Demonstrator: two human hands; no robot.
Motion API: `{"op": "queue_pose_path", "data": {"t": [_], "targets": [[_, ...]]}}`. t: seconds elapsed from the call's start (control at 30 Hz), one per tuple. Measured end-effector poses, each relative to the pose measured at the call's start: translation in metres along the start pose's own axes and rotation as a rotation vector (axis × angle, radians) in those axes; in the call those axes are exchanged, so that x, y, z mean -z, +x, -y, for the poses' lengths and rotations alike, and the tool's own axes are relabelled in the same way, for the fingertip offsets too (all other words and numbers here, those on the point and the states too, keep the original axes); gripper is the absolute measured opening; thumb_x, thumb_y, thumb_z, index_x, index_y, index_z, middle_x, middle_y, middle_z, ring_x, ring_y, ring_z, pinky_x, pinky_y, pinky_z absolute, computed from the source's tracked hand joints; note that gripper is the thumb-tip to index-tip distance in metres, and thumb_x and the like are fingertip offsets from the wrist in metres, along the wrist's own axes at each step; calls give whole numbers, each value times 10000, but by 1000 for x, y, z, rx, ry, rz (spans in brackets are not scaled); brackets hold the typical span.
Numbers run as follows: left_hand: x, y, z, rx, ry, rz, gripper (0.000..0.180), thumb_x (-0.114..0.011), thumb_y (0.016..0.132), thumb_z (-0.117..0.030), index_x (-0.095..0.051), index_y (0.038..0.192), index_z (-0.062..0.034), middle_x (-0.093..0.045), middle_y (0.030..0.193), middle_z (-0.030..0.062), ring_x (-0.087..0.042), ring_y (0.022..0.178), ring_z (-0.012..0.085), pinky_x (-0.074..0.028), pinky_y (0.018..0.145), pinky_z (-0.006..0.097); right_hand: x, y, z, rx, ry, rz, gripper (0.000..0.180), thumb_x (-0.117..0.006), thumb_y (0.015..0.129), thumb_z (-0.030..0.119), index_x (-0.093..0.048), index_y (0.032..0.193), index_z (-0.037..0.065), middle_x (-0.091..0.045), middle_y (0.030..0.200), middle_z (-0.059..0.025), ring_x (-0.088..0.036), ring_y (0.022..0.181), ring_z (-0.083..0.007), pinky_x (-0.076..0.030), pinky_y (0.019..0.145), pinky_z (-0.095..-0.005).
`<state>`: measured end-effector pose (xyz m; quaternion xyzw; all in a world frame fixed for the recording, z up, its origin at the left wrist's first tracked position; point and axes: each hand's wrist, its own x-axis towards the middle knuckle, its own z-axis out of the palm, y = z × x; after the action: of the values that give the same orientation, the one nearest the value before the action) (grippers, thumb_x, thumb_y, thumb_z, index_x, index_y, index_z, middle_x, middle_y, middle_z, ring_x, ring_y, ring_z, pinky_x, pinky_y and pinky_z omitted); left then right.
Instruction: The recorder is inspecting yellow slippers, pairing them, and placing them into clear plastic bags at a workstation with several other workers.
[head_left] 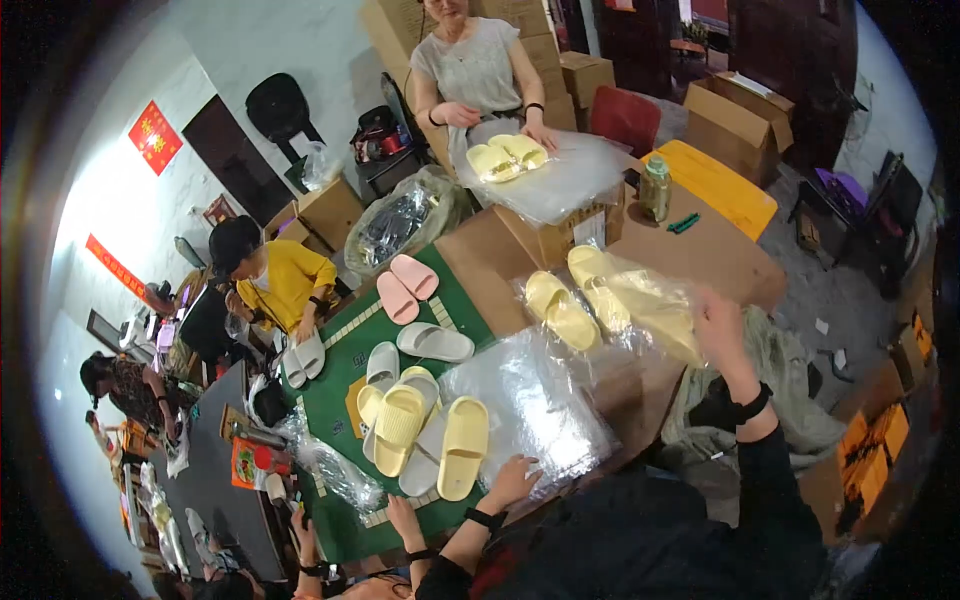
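My right hand is raised over the brown cardboard surface and grips the edge of a clear plastic bag. A pair of pale yellow slippers lies at the bag's left end. My left hand rests with fingers spread on the near edge of a stack of clear plastic bags. Just left of that hand lies a loose pile of yellow and white slippers on a green mat.
Pink slippers and a grey slipper lie further back on the mat. Across the table a person handles bagged yellow slippers. A person in yellow holds white slippers at left. Another person's hand reaches in nearby. Cardboard boxes, bottle.
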<state>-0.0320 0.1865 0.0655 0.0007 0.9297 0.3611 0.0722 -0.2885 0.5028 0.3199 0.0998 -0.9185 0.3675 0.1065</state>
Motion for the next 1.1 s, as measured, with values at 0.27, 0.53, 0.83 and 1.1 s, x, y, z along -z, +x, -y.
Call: {"op": "queue_pose_path", "data": {"t": [0.27,0.53,0.83,1.1], "targets": [[-46,28,-8,346,202,52,491,-563,798,-374,-499,1216,-125,-316,1304,316,-305,1209,470,-293,982,521,-45,112,-41,339,-272,-298,165,-484,742,11,-551,882,69,-569,766,-197,-553,708,-389,-423,593,-466],[-73,2,-5,549,72,-108,482,-560,794,-369,-504,1214,-137,-314,1305,306,-303,1202,483,-294,972,540,-185,65,-112,430,-504,309,330,-523,780,139,-555,1094,44,-597,953,-133,-573,879,-314,-429,792,-461],[-102,-34,3,555,46,-101,439,-515,835,-384,-514,1200,-140,-314,1305,302,-309,1214,458,-291,985,512,-229,68,-136,55,102,397,377,-414,853,79,-434,1220,-4,-492,1184,-204,-486,1074,-344,-382,907,-376],[-83,-36,-3,498,-21,-194,461,-533,834,-416,-532,1185,-118,-374,1260,298,-346,1196,442,-315,988,459,-207,37,-106,44,-397,388,560,-533,813,178,-334,1326,72,-332,1355,-207,-304,1255,-354,-264,1016,-485]]}}
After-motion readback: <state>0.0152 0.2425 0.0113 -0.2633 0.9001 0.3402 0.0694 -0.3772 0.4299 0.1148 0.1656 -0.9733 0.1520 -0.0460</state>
